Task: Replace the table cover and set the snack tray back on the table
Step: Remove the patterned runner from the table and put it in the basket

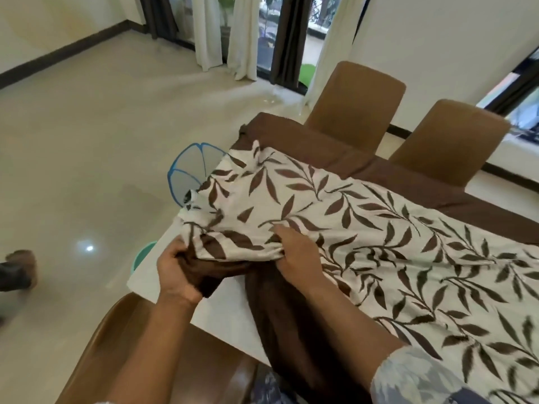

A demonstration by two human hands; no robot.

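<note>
A cream table cover (379, 234) with brown leaf print and a plain brown border lies over most of the white table (154, 275). Its near-left end is bunched and folded back, leaving the table's corner bare. My left hand (178, 272) grips the brown hem of that bunched end. My right hand (294, 252) pinches the printed cloth just to the right of it. A blue-rimmed mesh food cover (192, 170) stands at the table's far-left end, half hidden by the cloth. No snack tray shows.
Two brown chairs (355, 103) (446, 141) stand on the table's far side and another brown chair (116, 354) is right below me. A teal object (143, 255) peeks out beside the table's left edge. Open tiled floor (87, 141) lies left; a foot (17, 269) shows at the left edge.
</note>
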